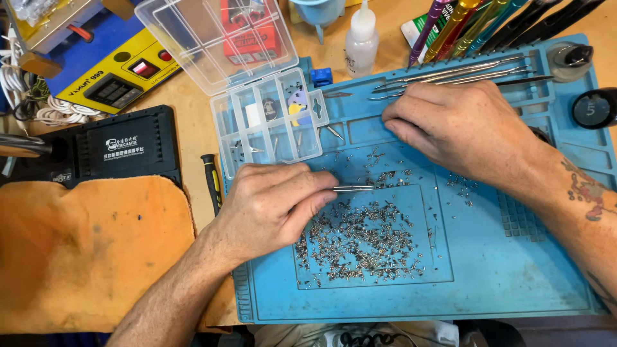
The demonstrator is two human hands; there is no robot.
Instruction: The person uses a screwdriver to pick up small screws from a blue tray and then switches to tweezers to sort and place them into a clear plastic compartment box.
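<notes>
Head view: left hand (270, 209) pinching tweezers (352, 189) over screws (360, 241), right hand (459, 125) pressed flat mid-mat (514, 276); slip could scatter them.

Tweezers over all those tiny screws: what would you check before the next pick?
1. Left hand has the tweezers pinched: ok.
2. Tips hold a screw: cannot tell.
3. Screws lie on the blue mat: ok.
4. Compartment box lid open: ok.
5. Right hand clear of the pile, resting by the spare tweezers: ok.
</notes>
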